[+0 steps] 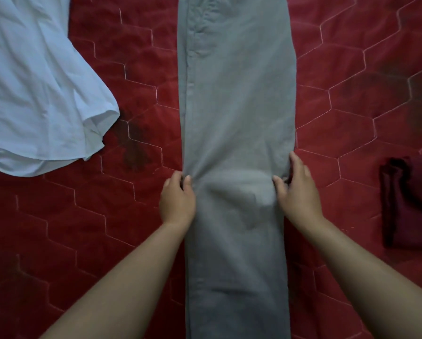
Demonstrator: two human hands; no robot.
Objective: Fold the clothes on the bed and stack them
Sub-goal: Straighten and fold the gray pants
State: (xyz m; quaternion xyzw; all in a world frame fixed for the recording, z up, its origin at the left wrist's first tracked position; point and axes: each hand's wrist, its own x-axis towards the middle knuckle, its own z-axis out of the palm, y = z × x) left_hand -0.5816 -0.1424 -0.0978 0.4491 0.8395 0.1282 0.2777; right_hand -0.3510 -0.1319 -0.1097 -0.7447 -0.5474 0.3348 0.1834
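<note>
A pair of grey trousers [237,99] lies lengthwise down the middle of the red quilted bed [366,99], folded leg on leg into one long strip. My left hand [178,199] pinches the strip's left edge about halfway along, thumb on top of the cloth. My right hand [298,189] grips the right edge at the same height, fingers curled under the edge. The fabric bunches into creases between the two hands.
A white shirt [38,86] lies spread and crumpled at the upper left of the bed. A dark maroon folded garment [410,204] sits at the right edge. Red quilt shows on both sides of the trousers.
</note>
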